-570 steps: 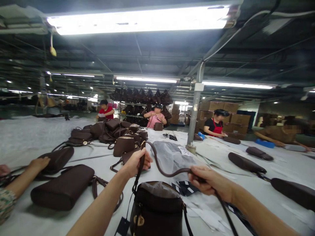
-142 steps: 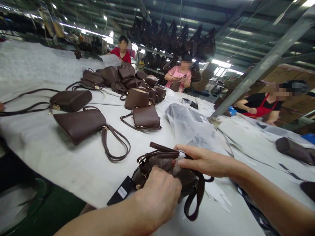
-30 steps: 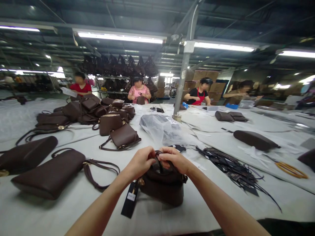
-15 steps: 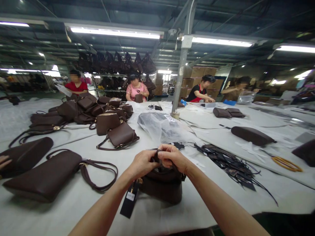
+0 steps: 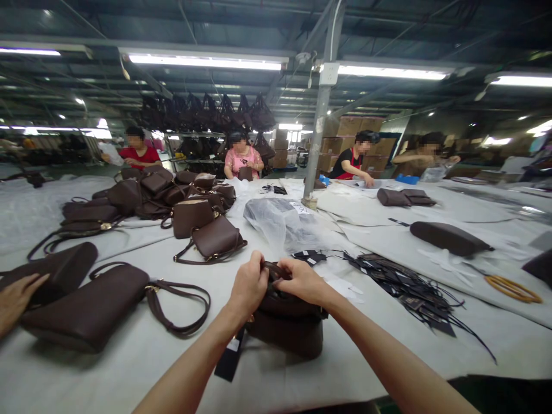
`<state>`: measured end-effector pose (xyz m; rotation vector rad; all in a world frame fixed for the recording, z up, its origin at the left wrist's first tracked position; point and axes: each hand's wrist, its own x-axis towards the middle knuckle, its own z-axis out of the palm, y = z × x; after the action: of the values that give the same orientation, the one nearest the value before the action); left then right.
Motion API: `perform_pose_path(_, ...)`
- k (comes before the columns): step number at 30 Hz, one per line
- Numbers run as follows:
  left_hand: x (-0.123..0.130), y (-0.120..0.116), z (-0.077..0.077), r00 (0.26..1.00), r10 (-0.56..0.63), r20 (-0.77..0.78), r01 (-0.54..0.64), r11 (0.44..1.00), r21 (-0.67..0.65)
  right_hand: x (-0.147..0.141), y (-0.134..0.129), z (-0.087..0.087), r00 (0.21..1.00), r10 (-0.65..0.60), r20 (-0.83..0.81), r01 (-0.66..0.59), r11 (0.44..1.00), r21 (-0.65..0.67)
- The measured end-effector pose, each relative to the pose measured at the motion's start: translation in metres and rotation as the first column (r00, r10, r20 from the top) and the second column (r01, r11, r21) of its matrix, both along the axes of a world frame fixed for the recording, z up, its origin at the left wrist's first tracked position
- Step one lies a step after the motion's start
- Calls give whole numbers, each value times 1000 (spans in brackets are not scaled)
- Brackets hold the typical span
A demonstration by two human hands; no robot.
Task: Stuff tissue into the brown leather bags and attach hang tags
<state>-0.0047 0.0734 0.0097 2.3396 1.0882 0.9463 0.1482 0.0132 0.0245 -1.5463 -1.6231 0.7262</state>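
Observation:
A dark brown bag [image 5: 287, 330] stands on the white-covered table in front of me. My left hand [image 5: 250, 286] is closed on the left end of the bag's strap [image 5: 273, 268], above its top. Just to the right, my right hand [image 5: 302, 280] pinches the same strap at its other side, fingers curled. A black tag [image 5: 230, 356] with a small white label hangs at the bag's lower left and lies on the table. The inside of the bag is mostly hidden by the hands.
Another person's hand [image 5: 19, 299] touches a brown bag [image 5: 64, 270] at far left. Nearby are a large brown bag [image 5: 90, 305], a bag pile [image 5: 125, 195], a plastic-wrapped bundle [image 5: 280, 221], black tags [image 5: 405, 287], yellow-handled scissors [image 5: 513, 288] and a metal post [image 5: 318, 126]. People work opposite.
My left hand has moved slightly left and up, away from my right hand, and the strap shows between them. The other person's hand at far left reaches farther into view.

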Motion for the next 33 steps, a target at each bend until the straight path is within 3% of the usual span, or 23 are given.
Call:
perform_pose_path(5,-2,1,0,994,-63,89,66,997,-31,-10,2,2,941,-31,337,29,1000,9)
perform_pose_path(8,-6,3,0,979,-136,150,153,982,-109,-10,4,0,928,19,372,-23,1000,6)
perform_pose_path(13,-15,7,5,926,-344,154,366,918,-151,0,9,-2,899,222,378,-209,975,-74)
perform_pose_path(15,-17,4,6,952,-303,37,304,951,-48,2,13,-1,890,268,369,-251,963,-96)
perform_pose_path(18,-18,-3,7,985,-81,-150,108,979,175,3,16,5,893,277,354,-253,961,-114)
perform_pose_path(20,-18,-7,9,978,8,-210,39,975,218,7,15,14,907,247,341,-221,969,-113)
perform_pose_path(22,-18,-7,11,971,21,-239,27,980,196,14,9,27,922,204,329,-177,978,-110)
perform_pose_path(25,-16,-5,16,957,-15,-290,60,987,146,29,-4,44,954,248,170,-201,947,-251)
perform_pose_path(27,-15,-3,19,943,-42,-330,84,990,116,39,-12,51,954,292,-71,-297,878,-376)
perform_pose_path(29,-13,-1,20,932,-57,-358,101,989,104,48,-18,51,916,276,-291,-377,841,-389)
perform_pose_path(31,-11,-1,20,925,-57,-375,105,989,108,55,-22,47,891,276,-360,-401,851,-340)
perform_pose_path(33,-10,-1,19,920,-52,-388,104,988,113,60,-28,42,907,286,-309,-383,866,-322)
